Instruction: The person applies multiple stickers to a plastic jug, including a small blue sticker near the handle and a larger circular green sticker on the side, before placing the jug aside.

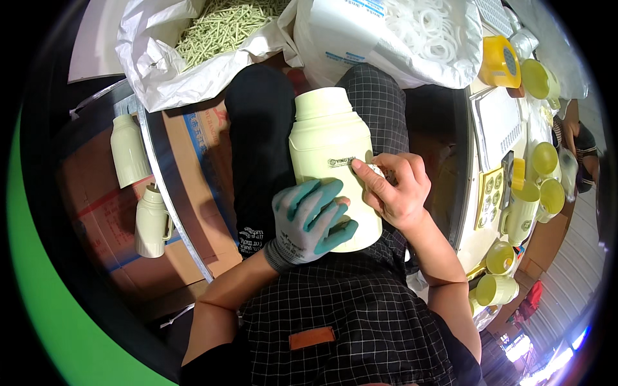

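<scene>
A pale yellow-green vacuum flask (322, 138) lies on my lap, with its neck pointing away from me. My left hand (308, 222), in a grey glove with teal fingers, is laid over the lower left of its body and holds it. With the thumb and curled fingers of my bare right hand (400, 190), I touch the flask's right side. One fingertip presses the end of a small dark label (341, 161) on the flask's front. A bit of something white and speckled shows between the right fingers, too hidden to name.
Ahead are a white sack (154, 77) of thin pale green sticks and a bag (341, 38) with translucent rings (428, 32). Two similar flasks (151, 225) stand on cartons at left. Along the right table are a yellow tape dispenser (499, 61), a sticker sheet (490, 198) and several pale green flask bodies (523, 215).
</scene>
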`<state>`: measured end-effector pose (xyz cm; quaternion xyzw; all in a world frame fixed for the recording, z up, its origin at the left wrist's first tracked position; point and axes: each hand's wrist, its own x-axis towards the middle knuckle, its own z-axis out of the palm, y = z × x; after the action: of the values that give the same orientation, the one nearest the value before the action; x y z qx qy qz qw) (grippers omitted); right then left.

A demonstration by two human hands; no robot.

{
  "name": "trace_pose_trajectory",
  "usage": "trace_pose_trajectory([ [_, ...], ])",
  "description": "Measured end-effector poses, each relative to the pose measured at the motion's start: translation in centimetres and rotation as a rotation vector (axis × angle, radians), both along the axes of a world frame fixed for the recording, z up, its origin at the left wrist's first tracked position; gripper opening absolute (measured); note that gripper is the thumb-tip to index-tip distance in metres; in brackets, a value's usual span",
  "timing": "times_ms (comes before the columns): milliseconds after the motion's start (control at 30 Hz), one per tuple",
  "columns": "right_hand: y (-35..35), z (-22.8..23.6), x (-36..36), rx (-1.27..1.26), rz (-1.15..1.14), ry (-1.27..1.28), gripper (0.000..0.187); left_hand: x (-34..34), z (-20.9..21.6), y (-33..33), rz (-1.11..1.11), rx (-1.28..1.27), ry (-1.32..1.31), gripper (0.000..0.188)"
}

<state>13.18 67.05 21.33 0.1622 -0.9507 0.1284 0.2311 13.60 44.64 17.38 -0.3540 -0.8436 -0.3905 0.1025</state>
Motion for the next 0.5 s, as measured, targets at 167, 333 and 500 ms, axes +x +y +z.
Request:
trace_pose_trajectory([
  [167, 0.5, 0.2, 0.1, -0.005, 0.01, -0.064, 0.054, -1.2, 0.9, 0.5, -0.03, -0.116, -0.087, 0.061],
  [333, 3.2, -0.2, 0.5, -0.022, -0.146, -0.103, 0.046, -0.9, 0.4, 0.7, -0.016, -0.102, -0.097, 0.063],
  [500, -1.1, 1.0, -0.4, -0.341, 0.127, -0.153, 0.046, -0.6, -0.1, -0.2, -0.018, -0.134, -0.088, 0.061],
])
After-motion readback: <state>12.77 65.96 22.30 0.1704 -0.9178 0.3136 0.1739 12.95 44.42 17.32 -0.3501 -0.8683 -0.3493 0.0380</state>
